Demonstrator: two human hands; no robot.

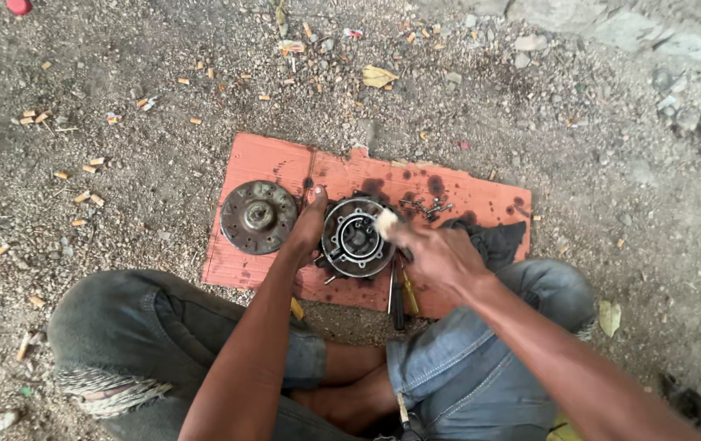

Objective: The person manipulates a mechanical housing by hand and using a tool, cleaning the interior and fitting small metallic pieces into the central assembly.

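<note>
From the head camera, a person sits cross-legged on gravelly ground over a flat, oil-stained sheet of orange-red cardboard [285,167]. On it lies a round, greasy metal housing with a ring of bolt holes [357,238], and just to its left, apart from it, a rusty brown metal disc with a raised hub [258,216].

The step in hand looks like cleaning or brushing the housing's inner face; carrying it on calls for the part to be kept from turning under the strokes.

The left hand [311,219] steadies the housing, fingers pressed against its left rim. The right hand [436,255] is closed around a small pale brush-like tool [386,222], its tip touching the housing's upper right edge. Loose dark screws [425,207] and a black rag [497,242] lie to the right, and screwdrivers [399,296] lie below.
</note>
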